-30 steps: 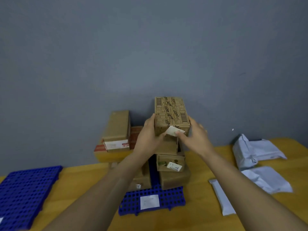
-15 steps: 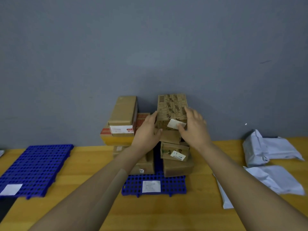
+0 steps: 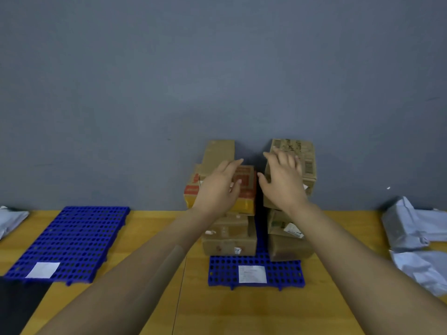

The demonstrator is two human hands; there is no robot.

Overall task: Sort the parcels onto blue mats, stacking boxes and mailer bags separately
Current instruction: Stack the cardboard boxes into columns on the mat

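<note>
From the head view, the boxes stand in two stacks side by side on the middle blue mat [image 3: 256, 274], which lies on the wooden worktop [image 3: 242, 310] against the grey wall.

The left stack is topped by a plain tall box [image 3: 221, 151] on a red and yellow box [image 3: 246, 187]. The right stack is topped by a printed box [image 3: 306, 163]. More brown boxes [image 3: 229, 240] sit beneath both.

The left hand [image 3: 219, 189] is in front of the red and yellow box, fingers straight and close together, gripping nothing. The right hand [image 3: 283, 182] is spread over the near face of the printed box, fingers splayed and also holding nothing. Whether either palm actually touches the cardboard cannot be told from here.

A second blue mat [image 3: 72, 238] lies well to the left and carries only a white label. Grey mailer bags [image 3: 411, 228] lie loose on the worktop at the far right, and another bag [image 3: 12, 221] shows at the left edge.

The box-stacking step looks finished or nearly so, with both hands at the stacks as if steadying or letting go. The next move is probably to reach right for a mailer bag and carry it across to the left mat. That means drawing the hands clear without nudging the tall stacks, and taking the limp bag with a broad grip.
</note>
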